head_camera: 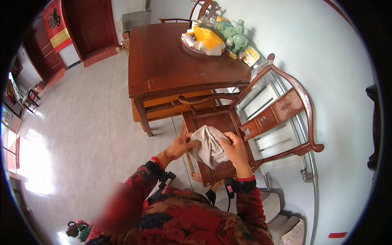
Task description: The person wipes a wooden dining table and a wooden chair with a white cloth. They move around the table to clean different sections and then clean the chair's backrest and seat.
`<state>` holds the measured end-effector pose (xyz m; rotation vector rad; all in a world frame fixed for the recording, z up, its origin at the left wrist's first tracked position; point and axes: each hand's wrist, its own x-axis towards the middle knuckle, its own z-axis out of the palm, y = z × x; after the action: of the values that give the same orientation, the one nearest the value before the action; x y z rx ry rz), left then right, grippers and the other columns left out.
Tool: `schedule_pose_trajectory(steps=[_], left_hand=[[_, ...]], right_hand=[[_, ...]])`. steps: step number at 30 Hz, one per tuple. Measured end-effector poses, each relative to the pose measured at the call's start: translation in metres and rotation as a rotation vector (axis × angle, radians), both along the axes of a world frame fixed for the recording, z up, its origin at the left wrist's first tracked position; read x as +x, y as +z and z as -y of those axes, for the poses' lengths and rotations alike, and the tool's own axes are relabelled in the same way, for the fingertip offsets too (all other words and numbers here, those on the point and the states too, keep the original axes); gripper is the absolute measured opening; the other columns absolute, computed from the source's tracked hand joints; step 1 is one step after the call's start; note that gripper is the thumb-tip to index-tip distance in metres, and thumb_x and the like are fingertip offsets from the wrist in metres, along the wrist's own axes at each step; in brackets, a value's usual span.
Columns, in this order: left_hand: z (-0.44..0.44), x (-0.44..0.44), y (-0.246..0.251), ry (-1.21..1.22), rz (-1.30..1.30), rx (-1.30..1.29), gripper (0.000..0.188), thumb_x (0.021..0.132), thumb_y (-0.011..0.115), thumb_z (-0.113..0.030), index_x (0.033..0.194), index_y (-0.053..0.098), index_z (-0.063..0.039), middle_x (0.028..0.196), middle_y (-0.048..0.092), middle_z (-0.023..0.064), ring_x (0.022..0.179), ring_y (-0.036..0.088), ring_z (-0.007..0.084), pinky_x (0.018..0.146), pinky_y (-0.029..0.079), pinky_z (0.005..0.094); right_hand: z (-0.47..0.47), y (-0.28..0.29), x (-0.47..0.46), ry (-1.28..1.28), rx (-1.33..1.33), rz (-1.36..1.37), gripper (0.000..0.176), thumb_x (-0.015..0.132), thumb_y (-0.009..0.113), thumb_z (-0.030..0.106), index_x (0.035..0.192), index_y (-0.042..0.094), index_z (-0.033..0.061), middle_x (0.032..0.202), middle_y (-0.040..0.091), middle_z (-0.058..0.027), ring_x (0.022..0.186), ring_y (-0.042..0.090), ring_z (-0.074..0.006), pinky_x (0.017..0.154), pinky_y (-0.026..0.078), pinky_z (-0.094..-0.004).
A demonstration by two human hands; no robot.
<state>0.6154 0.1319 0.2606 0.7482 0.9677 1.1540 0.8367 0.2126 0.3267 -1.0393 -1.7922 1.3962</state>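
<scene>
Between my two hands hangs a crumpled light-grey cloth [209, 147], held above the seat [222, 122] of a reddish-brown wooden armchair. My left hand [180, 146] pinches its left edge between thumb and fingers. On the opposite side, my right hand [235, 148] grips the cloth's upper right edge. The chair's carved backrest [274, 114] is to the right, against a white radiator [275, 144]. The cloth hides part of the seat. Both wrists wear black straps with small devices on them.
Beyond the chair stands a dark wooden table [162, 58]. It carries a tray [196, 50] with a yellow bag [208, 37], and green ceramic figures [240, 41]. A metal pipe [314, 196] runs along the wall. Grey floor tiles [92, 122] extend left.
</scene>
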Motion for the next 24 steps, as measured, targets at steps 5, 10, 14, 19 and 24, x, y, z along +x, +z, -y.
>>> schedule_pose_trajectory(steps=[5,10,14,19,24], left_hand=[[-0.018,0.010,0.029,0.080,-0.213,0.118,0.025,0.095,0.065,-0.013,0.118,0.066,-0.003,0.102,0.068,0.0012,0.086,0.063,0.0094,0.079,0.054,0.0277],[-0.033,0.031,0.066,-0.063,0.125,0.060,0.018,0.092,0.067,-0.013,0.108,0.066,-0.004,0.096,0.069,0.0021,0.085,0.064,0.0109,0.078,0.053,0.0265],[-0.042,0.038,0.074,-0.104,0.070,0.059,0.022,0.091,0.069,-0.011,0.112,0.066,-0.003,0.099,0.070,0.0024,0.089,0.065,0.0121,0.081,0.053,0.0273],[-0.057,0.015,0.083,-0.111,-0.305,0.102,0.031,0.087,0.076,-0.016,0.113,0.067,-0.003,0.099,0.069,0.0005,0.088,0.063,0.0103,0.081,0.052,0.0270],[-0.081,-0.037,0.091,-0.168,-0.733,0.212,0.034,0.085,0.077,-0.022,0.110,0.067,0.000,0.098,0.068,0.0033,0.088,0.063,0.0111,0.080,0.051,0.0275]], right_hand=[[0.006,-0.026,0.020,-0.146,0.290,0.295,0.027,0.093,0.064,0.020,0.112,0.064,0.0009,0.102,0.068,-0.0122,0.085,0.066,-0.0220,0.073,0.052,-0.0319],[0.012,-0.040,0.030,-0.085,-0.086,-0.057,0.028,0.100,0.059,0.024,0.118,0.060,0.0030,0.107,0.065,-0.0065,0.097,0.063,-0.0165,0.080,0.052,-0.0302],[0.021,-0.057,0.012,0.017,-0.559,-0.586,0.023,0.102,0.057,0.023,0.114,0.059,0.0028,0.102,0.064,-0.0017,0.090,0.063,-0.0104,0.081,0.052,-0.0257],[0.011,-0.075,0.010,-0.015,-0.554,-0.527,0.019,0.101,0.059,0.023,0.102,0.062,0.0041,0.091,0.064,-0.0002,0.079,0.060,-0.0072,0.074,0.050,-0.0217],[-0.021,-0.078,-0.003,-0.171,-0.293,-0.198,0.019,0.098,0.064,0.023,0.101,0.063,0.0044,0.086,0.064,-0.0001,0.073,0.059,-0.0072,0.070,0.049,-0.0216]])
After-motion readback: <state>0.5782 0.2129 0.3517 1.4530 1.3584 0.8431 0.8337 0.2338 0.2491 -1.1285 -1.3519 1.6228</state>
